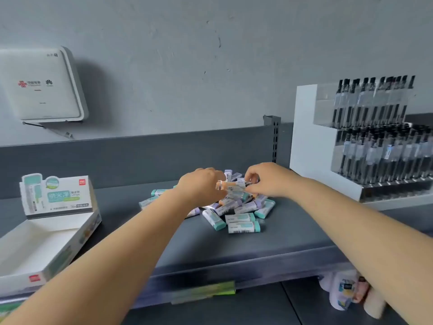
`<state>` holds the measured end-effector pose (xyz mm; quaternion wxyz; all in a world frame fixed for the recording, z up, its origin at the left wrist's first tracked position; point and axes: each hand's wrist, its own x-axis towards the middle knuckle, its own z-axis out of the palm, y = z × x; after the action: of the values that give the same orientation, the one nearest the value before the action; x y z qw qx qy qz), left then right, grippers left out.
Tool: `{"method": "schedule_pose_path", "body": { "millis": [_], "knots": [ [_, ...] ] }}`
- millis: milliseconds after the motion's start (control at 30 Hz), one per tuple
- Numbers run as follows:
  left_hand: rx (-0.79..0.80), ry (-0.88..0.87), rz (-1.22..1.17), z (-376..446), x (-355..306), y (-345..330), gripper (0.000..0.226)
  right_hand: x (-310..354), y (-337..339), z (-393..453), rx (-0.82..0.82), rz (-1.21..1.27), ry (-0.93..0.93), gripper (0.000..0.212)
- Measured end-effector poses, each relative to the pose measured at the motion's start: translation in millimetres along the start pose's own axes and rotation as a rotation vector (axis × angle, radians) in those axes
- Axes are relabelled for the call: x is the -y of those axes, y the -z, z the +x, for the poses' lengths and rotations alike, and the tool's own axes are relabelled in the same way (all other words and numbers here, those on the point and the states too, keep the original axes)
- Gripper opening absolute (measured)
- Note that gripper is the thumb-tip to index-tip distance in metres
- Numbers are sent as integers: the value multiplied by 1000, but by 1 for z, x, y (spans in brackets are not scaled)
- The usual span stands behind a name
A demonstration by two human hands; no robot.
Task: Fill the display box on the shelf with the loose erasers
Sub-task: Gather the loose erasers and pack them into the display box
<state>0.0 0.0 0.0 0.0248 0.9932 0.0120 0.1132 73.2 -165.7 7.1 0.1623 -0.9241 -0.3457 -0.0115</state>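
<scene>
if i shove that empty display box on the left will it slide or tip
The display box looks like thin card and holds nothing, so it is probably light and would slide easily on the smooth shelf. Its tall back panel may make it tip backward if pushed high. The walls would likely flex under a firm grip.
</scene>
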Motion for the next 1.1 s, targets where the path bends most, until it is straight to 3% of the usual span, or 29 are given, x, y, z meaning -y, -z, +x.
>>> {"method": "schedule_pose_path", "body": {
  "millis": [233, 500, 567, 633, 800, 900, 1100],
  "knots": [
    [138, 46, -84, 26, -6, -4, 33, -11, -4, 26, 90, 63, 41, 9],
    [203, 46, -232, 31, -10, -9, 27, -16, -3, 36, 278, 124, 18, 9],
    [215, 41, -257, 30, -11, -7, 28, -19, -3, 36, 291, 142, 25, 21],
    [207, 32, -255, 30, -12, -6, 27, -21, -3, 35, 283, 142, 29, 28],
    [159, 19, -255, 23, -12, 0, 20, -21, 2, 31, 197, 244, 43, 18],
    [90, 40, -311, 13, -8, 10, 15, -18, 10, 27, 97, 356, 52, 20],
    [-105, 153, -436, -20, 10, 36, 18, 6, 16, 19, -24, 645, 113, 4]
  ]
}}
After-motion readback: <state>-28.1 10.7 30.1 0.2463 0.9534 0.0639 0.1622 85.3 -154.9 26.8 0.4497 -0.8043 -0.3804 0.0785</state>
